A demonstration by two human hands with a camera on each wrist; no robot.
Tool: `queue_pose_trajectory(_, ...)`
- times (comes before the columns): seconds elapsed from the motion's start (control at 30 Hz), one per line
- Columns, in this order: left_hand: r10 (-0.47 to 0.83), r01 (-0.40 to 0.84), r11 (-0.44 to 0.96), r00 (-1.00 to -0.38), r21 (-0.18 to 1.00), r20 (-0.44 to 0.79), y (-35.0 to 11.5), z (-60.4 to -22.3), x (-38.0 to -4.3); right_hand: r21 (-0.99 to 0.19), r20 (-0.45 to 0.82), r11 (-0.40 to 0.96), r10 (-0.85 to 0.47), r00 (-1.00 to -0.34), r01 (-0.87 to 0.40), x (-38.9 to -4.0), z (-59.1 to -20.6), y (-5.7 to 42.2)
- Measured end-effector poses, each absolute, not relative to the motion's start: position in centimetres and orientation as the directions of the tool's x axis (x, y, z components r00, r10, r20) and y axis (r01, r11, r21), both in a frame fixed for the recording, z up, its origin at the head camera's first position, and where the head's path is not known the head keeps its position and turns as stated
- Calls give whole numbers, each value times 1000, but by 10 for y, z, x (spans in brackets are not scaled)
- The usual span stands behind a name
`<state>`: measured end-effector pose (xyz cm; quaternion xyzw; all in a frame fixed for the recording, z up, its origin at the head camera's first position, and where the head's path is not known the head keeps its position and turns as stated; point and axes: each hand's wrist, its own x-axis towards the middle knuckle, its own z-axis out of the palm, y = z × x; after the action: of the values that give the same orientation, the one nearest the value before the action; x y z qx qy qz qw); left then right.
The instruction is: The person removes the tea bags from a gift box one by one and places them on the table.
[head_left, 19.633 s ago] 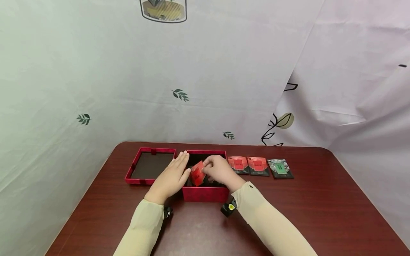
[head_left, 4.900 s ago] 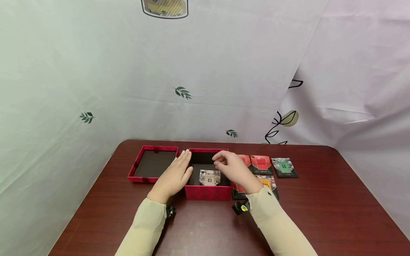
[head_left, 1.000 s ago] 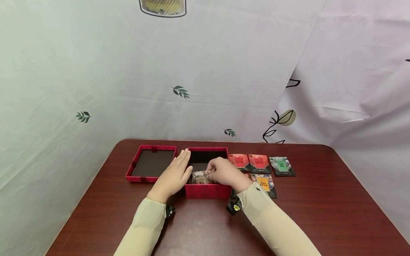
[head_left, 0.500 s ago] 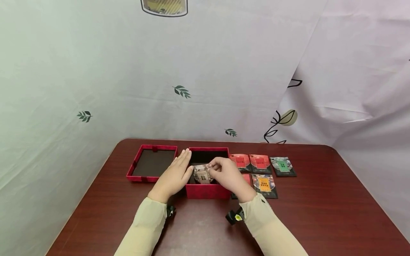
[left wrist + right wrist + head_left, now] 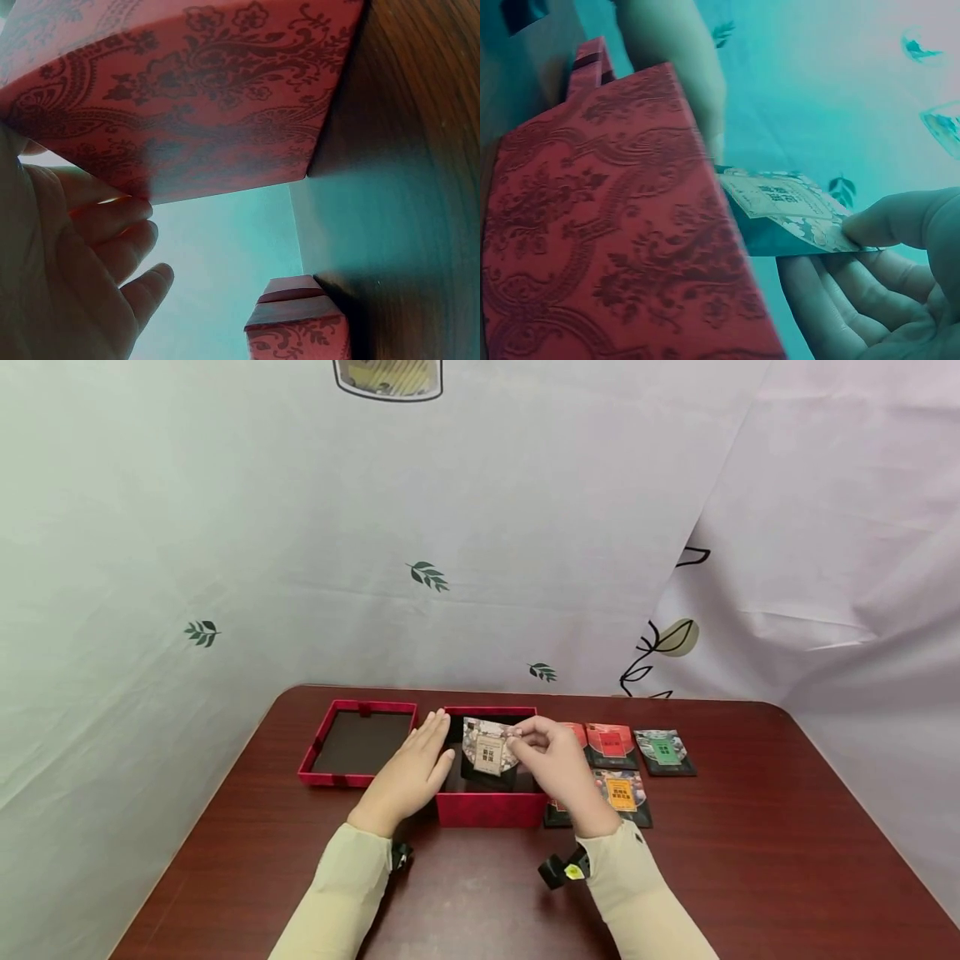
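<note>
My right hand (image 5: 558, 768) pinches the upper right corner of a beige flowered tea sachet (image 5: 489, 752) between thumb and fingers. The sachet hangs tilted over the open red box (image 5: 491, 811), whose inside is dark. In the right wrist view the thumb presses on the sachet's printed face (image 5: 784, 199), close beside the box's patterned wall (image 5: 607, 225). My left hand (image 5: 405, 772) lies with fingers extended along the box's left edge. The left wrist view shows its fingertips touching the red box wall (image 5: 210, 97).
Left of the box lies a shallow red lid (image 5: 330, 780), dark inside. On the right, red sachets (image 5: 611, 743), a green-labelled sachet (image 5: 664, 750) and an orange-labelled one (image 5: 621, 795) lie in two rows, partly behind the right hand. A patterned cloth (image 5: 300, 527) hangs behind the table (image 5: 750, 860).
The right hand has lifted the beige sachet up from inside the box and shifted slightly right. Earlier, several sachets were laid on the table. The left hand keeps its place.
</note>
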<state>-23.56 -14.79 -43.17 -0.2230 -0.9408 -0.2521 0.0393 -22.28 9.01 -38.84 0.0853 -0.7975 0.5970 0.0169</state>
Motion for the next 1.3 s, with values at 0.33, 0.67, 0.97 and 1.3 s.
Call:
queue_pose_trajectory(0.33, 388, 444, 775, -896, 450, 216, -150, -434, -236, -983, 113, 136, -84, -990, -124, -227, -376, 114)
queue_pose_trajectory(0.67, 391, 440, 772, -898, 458, 203, -151, -433, -235, -990, 132, 48, 8, -991, -131, -226, -368, 145)
queue_pose_trajectory(0.97, 394, 446, 768, -895, 461, 210, -150, -434, -235, -986, 69, 152, 21, -997, -65, -223, -370, 177)
queue_pose_trajectory(1.3, 398, 440, 775, -898, 454, 189, -148, -432, -233, -994, 73, 82, 33, -997, -70, -221, -375, 210)
